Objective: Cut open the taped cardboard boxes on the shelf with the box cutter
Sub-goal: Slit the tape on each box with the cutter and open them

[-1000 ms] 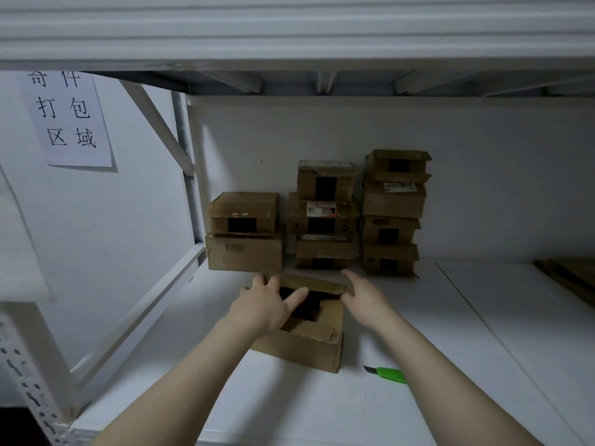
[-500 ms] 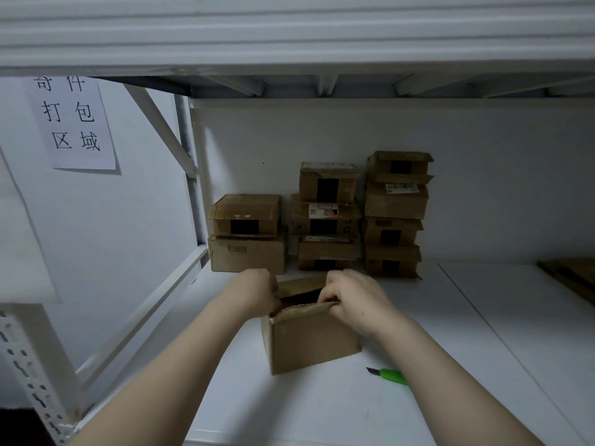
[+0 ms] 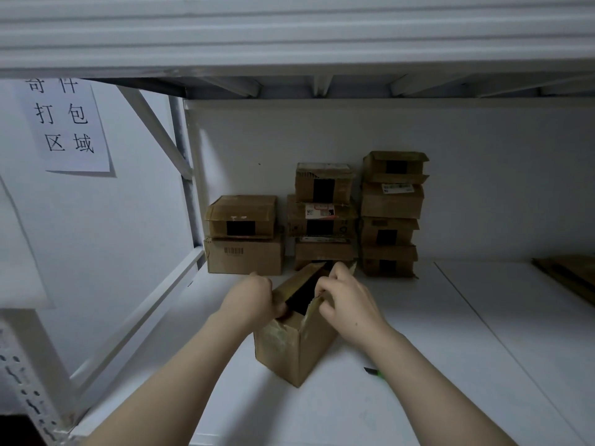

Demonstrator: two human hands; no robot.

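Gripping the open cardboard box (image 3: 296, 346) at its top, there on the shelf (image 3: 450, 333): curling the left hand (image 3: 254, 297) over the left flap, pinching the torn right flap with the right hand (image 3: 347, 304). Not holding the box cutter (image 3: 375, 372) (green, mostly hidden by the right forearm), down on the shelf just right of the box, well below that hand. Facing stacked boxes (image 3: 322, 217) at the back wall

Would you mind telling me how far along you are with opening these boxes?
Done: the front box looks open at the top. In hand: the left hand and right hand grip its flaps, while the box cutter lies on the shelf. Left: the stacked boxes at the back look closed.
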